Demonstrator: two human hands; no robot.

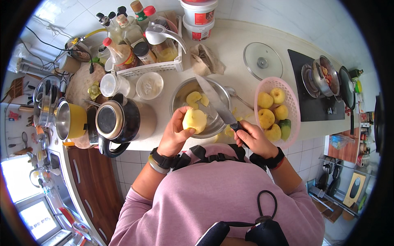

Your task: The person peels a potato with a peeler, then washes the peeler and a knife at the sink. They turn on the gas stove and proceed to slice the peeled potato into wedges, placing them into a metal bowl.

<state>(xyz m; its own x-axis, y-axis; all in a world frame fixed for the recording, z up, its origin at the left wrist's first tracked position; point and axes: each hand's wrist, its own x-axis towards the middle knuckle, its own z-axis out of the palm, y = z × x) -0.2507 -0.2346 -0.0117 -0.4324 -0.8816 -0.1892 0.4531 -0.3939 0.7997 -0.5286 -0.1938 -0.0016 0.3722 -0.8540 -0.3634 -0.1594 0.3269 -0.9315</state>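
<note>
A peeled, pale yellow fruit (197, 120), perhaps an apple or pear, is gripped in my left hand (176, 130) over the near left rim of a steel bowl (226, 90). Cut pieces of the same pale fruit (194, 97) lie inside that bowl. My right hand (254, 138) grips a kitchen knife (212, 98) by its dark handle. Its broad blade slants up and left across the bowl, apart from the fruit. Right of the bowl stands a pink plastic basket (296, 118) with several unpeeled yellow fruits (266, 118) and a green piece of produce (285, 129).
A spoon (237, 93) and scraps of peel (229, 130) lie beside the bowl. A glass lid (263, 60) and a striped cloth (209, 60) are farther back. At left stand a dark kettle (127, 123) and a bottle crate (150, 68). A pot (326, 77) sits on the cooktop (317, 110).
</note>
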